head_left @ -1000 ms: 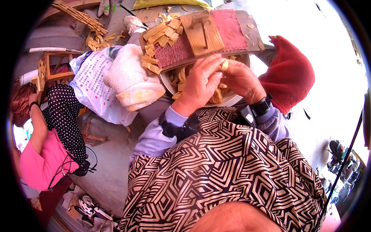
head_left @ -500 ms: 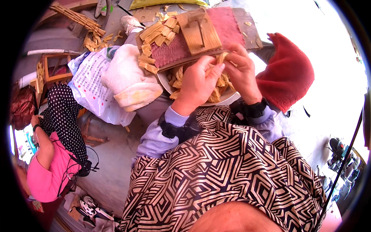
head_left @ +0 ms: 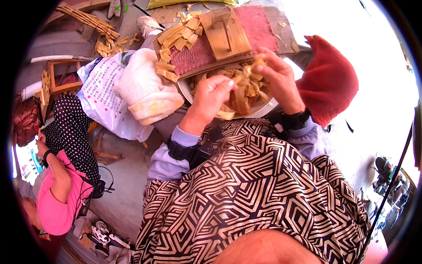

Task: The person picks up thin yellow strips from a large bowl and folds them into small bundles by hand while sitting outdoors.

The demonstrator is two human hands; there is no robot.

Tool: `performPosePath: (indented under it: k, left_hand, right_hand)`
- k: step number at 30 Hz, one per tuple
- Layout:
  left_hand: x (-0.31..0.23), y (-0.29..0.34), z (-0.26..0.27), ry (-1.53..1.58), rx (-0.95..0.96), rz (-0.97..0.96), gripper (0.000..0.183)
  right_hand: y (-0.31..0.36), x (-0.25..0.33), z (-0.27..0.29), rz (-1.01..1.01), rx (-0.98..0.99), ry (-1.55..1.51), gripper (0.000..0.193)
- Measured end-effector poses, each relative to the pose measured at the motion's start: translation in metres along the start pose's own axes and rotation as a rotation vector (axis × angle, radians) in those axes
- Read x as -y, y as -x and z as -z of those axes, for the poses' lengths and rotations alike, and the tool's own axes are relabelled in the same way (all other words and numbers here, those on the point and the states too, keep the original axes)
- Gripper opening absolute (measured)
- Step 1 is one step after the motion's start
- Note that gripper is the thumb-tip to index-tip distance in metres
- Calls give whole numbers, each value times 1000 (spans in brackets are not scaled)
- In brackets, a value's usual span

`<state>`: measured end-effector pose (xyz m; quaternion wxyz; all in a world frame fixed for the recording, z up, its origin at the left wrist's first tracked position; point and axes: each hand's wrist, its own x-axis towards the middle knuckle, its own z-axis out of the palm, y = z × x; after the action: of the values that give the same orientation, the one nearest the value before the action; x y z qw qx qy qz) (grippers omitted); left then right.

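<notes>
Over a white basin of folded tan strips, both my hands are raised. My left hand pinches one end of a pale tan strip between thumb and fingertips. The strip runs across to my right hand, whose fingers close on its other end, partly blurred. Just beyond the basin lies a board covered in red cloth. On it rest a wooden block with a slot and, to the left, several short flat tan pieces.
A pale towel covers my left knee, a red cloth my right. Beside the towel hangs a white plastic bag. At far left sits a person in a pink top. A bundle of thin sticks lies at the upper left.
My hands have moved apart, the left one down and to the left, stretching the strip between them. More of the basin's contents shows. The person in pink has shifted their arms.
</notes>
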<state>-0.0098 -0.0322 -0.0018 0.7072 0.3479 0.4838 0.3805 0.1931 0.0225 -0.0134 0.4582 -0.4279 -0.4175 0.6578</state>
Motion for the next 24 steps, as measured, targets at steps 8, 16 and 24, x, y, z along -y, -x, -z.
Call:
performPosePath:
  k: [8, 16, 24]
  left_hand:
    - [-25, -2, -10, -929, -187, -517, 15]
    - [-49, -10, 19, -387, 178, -163, 21]
    - [-43, -67, 48, -372, -91, -271, 12]
  right_hand:
    - [-2, 59, -18, 536, 376, 1170, 52]
    - [-20, 71, -1, -215, 588, 657, 16]
    - [-67, 31, -25, 113, 175, 590, 18]
